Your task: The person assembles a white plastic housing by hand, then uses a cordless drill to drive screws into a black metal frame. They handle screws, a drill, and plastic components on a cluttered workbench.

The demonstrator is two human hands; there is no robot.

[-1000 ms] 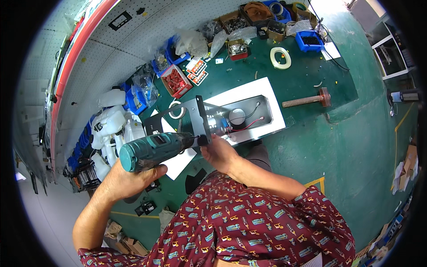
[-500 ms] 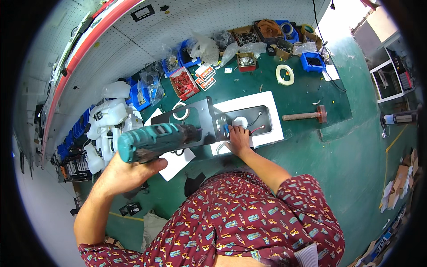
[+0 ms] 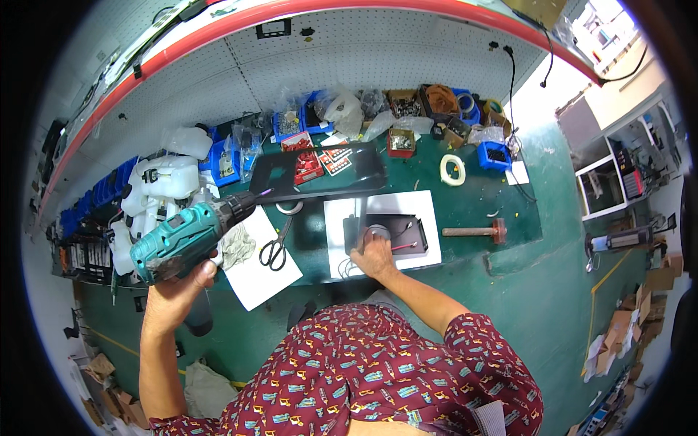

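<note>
My left hand (image 3: pixel 177 291) grips a teal and black cordless drill (image 3: pixel 178 240) at the left, its bit pointing right toward a black metal panel. That panel, a dark frame with a large opening (image 3: pixel 331 195), stands raised over the bench and joins an upright plate. Below it lies a black metal housing (image 3: pixel 414 245) with a round grey part and red-and-black wire leads, on a white sheet (image 3: pixel 430 206). My right hand (image 3: pixel 376 256) is closed at the housing's left end, by the round part and the upright plate's foot; its fingertips are partly hidden.
Black scissors (image 3: pixel 275 251) and a crumpled glove (image 3: pixel 238 245) lie on white paper left of the housing. A mallet (image 3: pixel 472 232) lies to the right. Bins of small parts (image 3: pixel 401 143) line the back, with a wire coil (image 3: pixel 452 170) before them and white plastic tanks (image 3: pixel 171 182) at left.
The drill has drawn back to the left, off the metal panel, and its bit now shows. The view has shifted, and the panel appears farther back. My right hand stays at the housing.
</note>
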